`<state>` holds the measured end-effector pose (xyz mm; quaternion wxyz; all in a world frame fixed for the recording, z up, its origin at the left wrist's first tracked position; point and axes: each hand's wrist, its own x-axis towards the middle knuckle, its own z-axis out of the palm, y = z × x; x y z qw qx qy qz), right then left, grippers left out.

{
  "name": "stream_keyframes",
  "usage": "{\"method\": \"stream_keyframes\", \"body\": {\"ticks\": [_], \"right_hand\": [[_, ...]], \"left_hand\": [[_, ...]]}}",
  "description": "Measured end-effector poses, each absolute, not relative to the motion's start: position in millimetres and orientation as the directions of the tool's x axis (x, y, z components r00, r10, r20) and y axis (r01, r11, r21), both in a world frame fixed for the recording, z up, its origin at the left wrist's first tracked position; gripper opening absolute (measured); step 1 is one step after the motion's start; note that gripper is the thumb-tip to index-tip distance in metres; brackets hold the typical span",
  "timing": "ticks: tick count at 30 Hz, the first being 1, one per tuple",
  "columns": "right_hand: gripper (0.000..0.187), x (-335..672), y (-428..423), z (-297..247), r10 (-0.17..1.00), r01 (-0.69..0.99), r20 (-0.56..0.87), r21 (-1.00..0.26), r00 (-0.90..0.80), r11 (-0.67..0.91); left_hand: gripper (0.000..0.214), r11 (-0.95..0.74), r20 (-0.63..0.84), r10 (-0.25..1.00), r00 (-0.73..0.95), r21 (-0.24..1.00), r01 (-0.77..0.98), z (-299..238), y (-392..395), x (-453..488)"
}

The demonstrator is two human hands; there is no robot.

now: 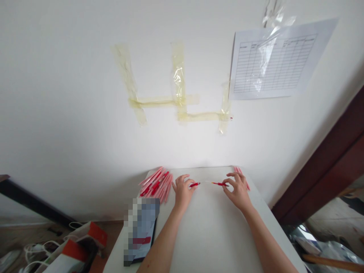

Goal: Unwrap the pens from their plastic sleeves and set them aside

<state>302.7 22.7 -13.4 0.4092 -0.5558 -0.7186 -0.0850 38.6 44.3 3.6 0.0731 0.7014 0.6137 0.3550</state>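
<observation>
My left hand (183, 193) pinches a short red pen piece (195, 184), which looks like a cap, between thumb and fingertips. My right hand (237, 189) is closed on a slim red pen part (218, 184) with a yellowish tip pointing left. A gap separates the two red pieces above the table; something faint and clear shows there, too blurred to name. Left of my left hand lies a pile of pink and red pens (156, 185). Several pink pens (239, 170) lie partly hidden behind my right hand.
The white table (210, 235) stands against a wall with yellowed tape (179, 76) and a printed sheet (273, 60). A blurred-out phone or tablet (142, 231) lies at the table's left. Bags (76, 246) are on the floor; dark red wood (321, 163) rises at right.
</observation>
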Motion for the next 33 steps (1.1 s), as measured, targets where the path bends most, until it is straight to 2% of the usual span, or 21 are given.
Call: {"method": "stream_keyframes", "body": {"ticks": [12,33], "right_hand": [[0.010,290.0,20.6,-11.1,0.691,0.891,0.712,-0.227,-0.122,0.392],[0.010,283.1,22.4,-17.3,0.702,0.850,0.708,-0.323,-0.075,0.417]], "left_hand": [[0.016,-0.327,0.424,0.900,0.097,0.512,0.794,-3.5,44.3,43.4],[0.010,-0.330,0.416,0.903,0.105,0.518,0.789,-6.1,45.9,43.6]]}}
